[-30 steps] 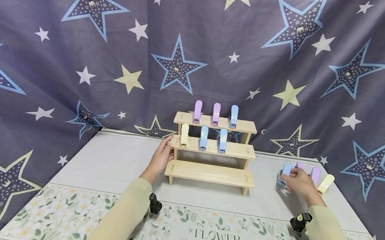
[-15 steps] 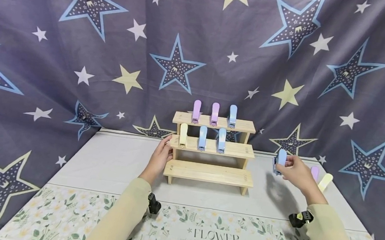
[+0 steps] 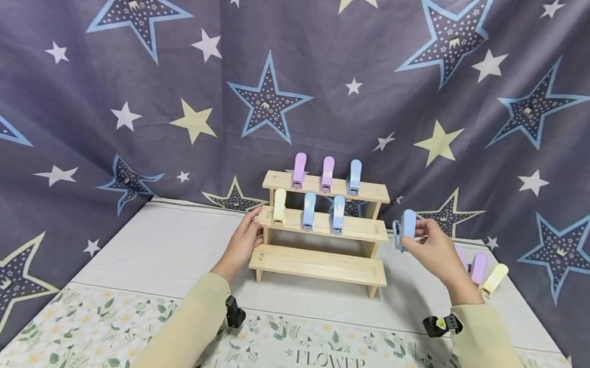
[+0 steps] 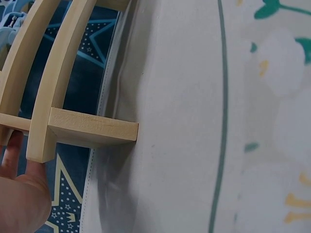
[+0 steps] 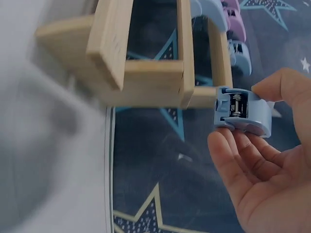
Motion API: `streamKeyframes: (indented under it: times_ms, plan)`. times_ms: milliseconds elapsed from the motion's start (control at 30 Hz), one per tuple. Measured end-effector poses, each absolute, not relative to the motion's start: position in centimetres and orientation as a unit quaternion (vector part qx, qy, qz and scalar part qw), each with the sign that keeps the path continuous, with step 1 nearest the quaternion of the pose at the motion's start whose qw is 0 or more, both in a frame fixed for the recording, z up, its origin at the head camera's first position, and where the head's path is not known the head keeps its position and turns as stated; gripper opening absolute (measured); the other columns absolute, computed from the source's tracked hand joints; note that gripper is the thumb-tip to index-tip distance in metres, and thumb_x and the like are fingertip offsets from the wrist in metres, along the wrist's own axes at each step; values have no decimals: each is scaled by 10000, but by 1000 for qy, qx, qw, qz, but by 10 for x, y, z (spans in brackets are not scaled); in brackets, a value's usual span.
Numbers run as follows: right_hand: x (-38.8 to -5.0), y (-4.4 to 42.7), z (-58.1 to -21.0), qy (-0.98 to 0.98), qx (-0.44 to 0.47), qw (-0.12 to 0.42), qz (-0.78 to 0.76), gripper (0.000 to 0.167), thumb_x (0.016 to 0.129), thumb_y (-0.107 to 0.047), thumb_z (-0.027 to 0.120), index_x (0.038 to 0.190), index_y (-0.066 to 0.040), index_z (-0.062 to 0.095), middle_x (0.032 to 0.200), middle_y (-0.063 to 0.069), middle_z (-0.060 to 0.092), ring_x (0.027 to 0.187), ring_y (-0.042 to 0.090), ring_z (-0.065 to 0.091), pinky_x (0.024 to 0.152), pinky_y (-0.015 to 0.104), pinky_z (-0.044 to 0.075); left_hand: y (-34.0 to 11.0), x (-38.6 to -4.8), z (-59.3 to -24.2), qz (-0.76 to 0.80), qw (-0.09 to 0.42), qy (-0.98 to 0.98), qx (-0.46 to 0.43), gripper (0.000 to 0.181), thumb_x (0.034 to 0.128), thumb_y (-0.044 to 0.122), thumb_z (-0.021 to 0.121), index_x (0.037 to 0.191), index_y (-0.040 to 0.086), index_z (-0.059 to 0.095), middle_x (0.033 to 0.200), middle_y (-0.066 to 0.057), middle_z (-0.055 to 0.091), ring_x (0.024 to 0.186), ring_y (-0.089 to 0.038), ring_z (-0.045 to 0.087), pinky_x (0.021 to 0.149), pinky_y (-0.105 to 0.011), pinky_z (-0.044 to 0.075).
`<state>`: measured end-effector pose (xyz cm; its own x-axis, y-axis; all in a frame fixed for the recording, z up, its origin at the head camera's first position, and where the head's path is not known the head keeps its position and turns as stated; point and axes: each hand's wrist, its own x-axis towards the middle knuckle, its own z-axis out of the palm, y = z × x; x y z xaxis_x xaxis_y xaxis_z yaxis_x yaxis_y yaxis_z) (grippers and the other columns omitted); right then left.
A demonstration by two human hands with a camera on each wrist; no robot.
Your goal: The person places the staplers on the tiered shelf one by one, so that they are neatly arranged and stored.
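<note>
My right hand (image 3: 436, 250) pinches a small blue stapler (image 3: 405, 230) between thumb and fingers, in the air just right of the three-step wooden stand (image 3: 319, 264). In the right wrist view the stapler (image 5: 243, 111) shows a metal spring inside its end. My left hand (image 3: 242, 243) holds the left end of the stand's middle step. In the left wrist view the left hand's fingers (image 4: 12, 155) lie against that end, partly hidden by wood. Two purple staplers (image 3: 299, 170) and a blue one stand on the top step. A yellow stapler (image 3: 279, 207) and two blue ones (image 3: 308, 211) stand on the middle step.
At the table's right, behind my right wrist, are a purple stapler (image 3: 478, 268), a yellow stapler (image 3: 494, 281) and another purple one, partly hidden. A star-patterned curtain (image 3: 177, 75) hangs close behind the stand. A flower-print cloth (image 3: 330, 361) covers the table's front.
My right hand has lifted the blue stapler from the group at the right and carried it left towards the stand. My left hand stays at the stand's left end.
</note>
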<state>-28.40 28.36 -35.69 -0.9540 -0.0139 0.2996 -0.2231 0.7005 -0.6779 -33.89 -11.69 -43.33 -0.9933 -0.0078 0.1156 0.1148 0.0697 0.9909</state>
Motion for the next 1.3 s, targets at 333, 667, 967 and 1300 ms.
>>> streamKeyframes:
  times_ms: [333, 667, 967, 1300]
  plan:
    - [-299, 253, -356, -902, 95, 129, 400, 458, 925, -181, 673, 1293, 48, 523, 1123, 206, 631, 974, 304, 587, 770, 356, 497, -118, -341, -432, -682, 47, -729, -34, 487, 1108, 307, 293, 1579, 186, 312, 1501, -186, 422, 1322, -361, 475, 1121, -494, 394]
    - [-315, 241, -363, -900, 101, 134, 402, 447, 905, -229, 670, 1264, 19, 571, 1078, 155, 650, 956, 276, 607, 765, 337, 510, -116, -340, -430, -675, 46, -735, -36, 480, 1107, 311, 286, 1575, 210, 319, 1503, -169, 427, 1326, -344, 479, 1119, -474, 402]
    - [-321, 237, -371, -892, 73, 126, 427, 488, 945, -234, 679, 1342, 28, 568, 1102, 181, 658, 967, 285, 602, 772, 329, 503, -114, -339, -431, -675, 48, -736, -34, 484, 1108, 315, 285, 1578, 203, 312, 1496, -169, 434, 1311, -343, 492, 1111, -463, 414]
    - [-322, 238, -383, -888, 88, 110, 438, 608, 1000, -408, 621, 1436, -1, 506, 1190, 179, 637, 1058, 299, 589, 884, 416, 512, -114, -335, -432, -673, 52, -737, -37, 481, 1107, 290, 279, 1578, 201, 312, 1510, -195, 408, 1315, -367, 482, 1117, -481, 403]
